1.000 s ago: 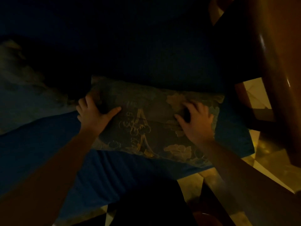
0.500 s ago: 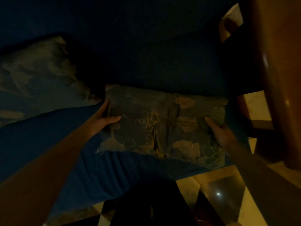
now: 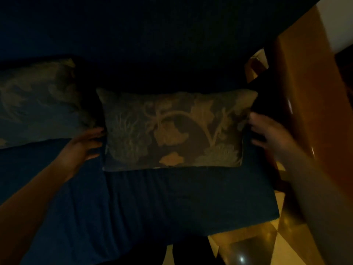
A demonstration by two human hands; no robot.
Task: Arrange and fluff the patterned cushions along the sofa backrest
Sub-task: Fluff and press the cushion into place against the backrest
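Between the two hands, a rectangular floral-patterned cushion [image 3: 172, 131] stands on its long lower edge on the blue sofa seat [image 3: 181, 197], its upper edge leaning back against the dark backrest [image 3: 152, 44]; the pattern shows pale leaves and curling stems on a dim ground, though the light is low and the colours are hard to judge; the left hand [image 3: 84, 144] lies at the cushion's left short edge, fingers spread and extended, fingertips touching or just beside the fabric, palm turned toward it, gripping nothing; the right hand [image 3: 267, 132] is at the cushion's right short edge, fingers likewise loose and spread, blurred, and whether it touches the cushion or stands a little off it cannot be told; neither hand is clenched. Beyond the left hand, on its outer side, a second patterned cushion [image 3: 38, 102] rests against the same backrest, its near corner just beside the first cushion's left edge; past the right hand, a brown wooden panel [image 3: 315, 111] rises just off the end of the sofa; below the right forearm, a glossy yellowish tiled floor [image 3: 248, 245] shows beside the seat's front corner, catching a small point of reflected light; both forearms are bare.
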